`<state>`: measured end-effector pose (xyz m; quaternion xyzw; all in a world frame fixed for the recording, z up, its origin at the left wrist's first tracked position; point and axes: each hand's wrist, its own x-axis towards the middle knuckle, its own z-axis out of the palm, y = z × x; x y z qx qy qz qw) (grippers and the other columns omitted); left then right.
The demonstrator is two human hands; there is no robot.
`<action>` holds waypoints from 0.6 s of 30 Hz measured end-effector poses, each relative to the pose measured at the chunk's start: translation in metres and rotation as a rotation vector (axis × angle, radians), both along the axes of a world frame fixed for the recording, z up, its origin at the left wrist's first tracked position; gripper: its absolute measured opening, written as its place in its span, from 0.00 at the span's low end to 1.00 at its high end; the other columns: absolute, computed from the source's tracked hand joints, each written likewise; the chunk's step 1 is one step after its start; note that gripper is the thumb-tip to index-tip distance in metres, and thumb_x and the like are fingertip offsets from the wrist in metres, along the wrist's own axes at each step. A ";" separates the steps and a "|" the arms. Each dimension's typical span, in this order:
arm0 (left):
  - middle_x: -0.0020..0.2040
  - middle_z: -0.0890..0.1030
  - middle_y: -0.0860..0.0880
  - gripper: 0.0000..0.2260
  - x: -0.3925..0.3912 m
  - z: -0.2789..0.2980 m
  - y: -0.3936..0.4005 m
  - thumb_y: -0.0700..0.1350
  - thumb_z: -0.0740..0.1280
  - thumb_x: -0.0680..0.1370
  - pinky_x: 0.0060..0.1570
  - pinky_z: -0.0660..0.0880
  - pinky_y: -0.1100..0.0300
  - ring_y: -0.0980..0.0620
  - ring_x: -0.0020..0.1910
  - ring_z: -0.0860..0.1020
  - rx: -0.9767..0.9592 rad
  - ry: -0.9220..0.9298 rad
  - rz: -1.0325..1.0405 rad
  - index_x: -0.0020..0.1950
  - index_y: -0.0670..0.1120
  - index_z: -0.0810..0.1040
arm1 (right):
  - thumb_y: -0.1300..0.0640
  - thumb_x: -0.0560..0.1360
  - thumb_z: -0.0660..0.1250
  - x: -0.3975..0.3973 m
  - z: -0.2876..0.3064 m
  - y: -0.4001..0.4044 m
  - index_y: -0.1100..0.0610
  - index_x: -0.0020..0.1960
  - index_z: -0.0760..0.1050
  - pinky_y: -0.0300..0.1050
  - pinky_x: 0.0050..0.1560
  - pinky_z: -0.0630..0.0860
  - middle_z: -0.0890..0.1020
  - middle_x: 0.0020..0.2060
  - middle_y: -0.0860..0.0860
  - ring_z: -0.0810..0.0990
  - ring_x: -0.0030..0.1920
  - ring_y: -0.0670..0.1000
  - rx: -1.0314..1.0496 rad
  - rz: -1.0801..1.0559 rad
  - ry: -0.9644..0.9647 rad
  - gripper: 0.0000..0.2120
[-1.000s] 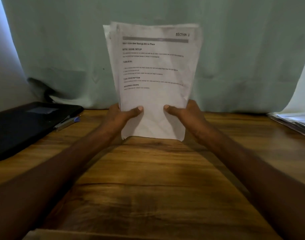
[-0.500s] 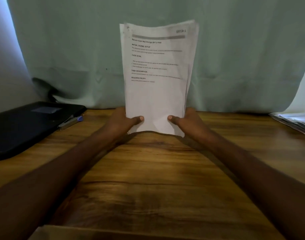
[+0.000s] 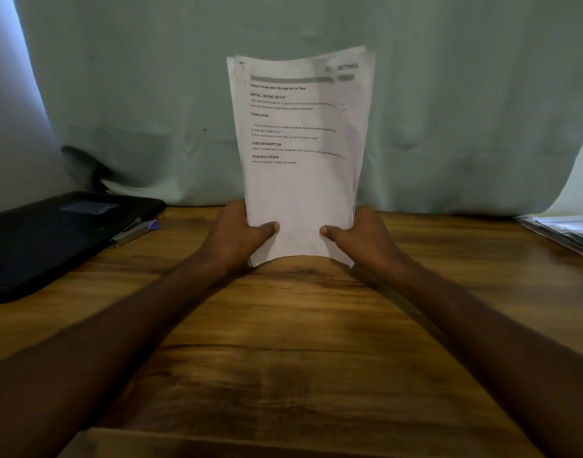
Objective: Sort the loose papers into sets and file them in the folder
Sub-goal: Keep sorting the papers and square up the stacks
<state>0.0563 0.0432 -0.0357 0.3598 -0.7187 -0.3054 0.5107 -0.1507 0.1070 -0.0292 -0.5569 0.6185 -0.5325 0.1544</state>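
Head view, left to right. One black folder [image 3: 52, 239] flat on the wooden table [image 3: 283, 342], far left. One pen [image 3: 134, 231] with a blue tip, lying against the folder's right edge. One left hand [image 3: 237, 236] at centre, thumb across the front of the lower left part of the sheaf [image 3: 300, 153], fingers hidden behind it: a firm grip. One sheaf of several sheets, exact count not readable, held upright, bottom edge on or just above the table, cannot tell which, top edges fanned and slightly blurred. Front sheet printed, with legible headings: "INITIAL SCENE SETUP", "TASK GOAL", "TASK DESCRIPTION", "REQUIRED PROPS"; title line roughly "Return Under-Bed Storage Bin to Place"; "SECTION" at top right, number blurred; small body text too fine to read. One right hand [image 3: 359, 236], thumb across the sheaf's lower right front, fingers behind: likewise gripping. One second pile of papers [image 3: 564, 229] at the table's far right edge, well apart from the hands. Pale green cloth [image 3: 449, 110] hanging behind.
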 end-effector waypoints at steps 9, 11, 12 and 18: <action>0.54 0.77 0.59 0.22 0.003 0.001 -0.005 0.42 0.73 0.79 0.40 0.70 0.80 0.70 0.46 0.75 -0.041 -0.060 -0.040 0.72 0.46 0.73 | 0.55 0.76 0.75 -0.001 -0.002 -0.001 0.56 0.67 0.77 0.33 0.42 0.77 0.82 0.52 0.46 0.81 0.49 0.44 -0.030 0.087 -0.038 0.20; 0.54 0.78 0.59 0.23 0.004 0.000 -0.008 0.44 0.74 0.78 0.41 0.72 0.78 0.68 0.47 0.76 -0.007 -0.033 -0.073 0.72 0.48 0.73 | 0.54 0.78 0.73 0.000 0.004 0.000 0.57 0.65 0.79 0.26 0.34 0.73 0.80 0.45 0.42 0.79 0.43 0.39 -0.108 0.046 -0.047 0.17; 0.55 0.78 0.59 0.24 0.005 0.000 -0.008 0.45 0.75 0.78 0.42 0.73 0.76 0.66 0.49 0.76 0.016 -0.033 -0.087 0.72 0.48 0.73 | 0.53 0.79 0.72 0.001 0.006 0.000 0.58 0.64 0.79 0.26 0.32 0.72 0.80 0.44 0.42 0.78 0.42 0.38 -0.118 0.021 -0.031 0.16; 0.51 0.78 0.62 0.19 0.006 -0.001 -0.015 0.39 0.74 0.77 0.39 0.72 0.79 0.74 0.43 0.79 0.096 0.012 -0.167 0.65 0.52 0.74 | 0.53 0.78 0.72 -0.001 0.002 -0.003 0.59 0.65 0.79 0.28 0.34 0.72 0.83 0.56 0.51 0.79 0.44 0.42 -0.052 0.006 0.049 0.18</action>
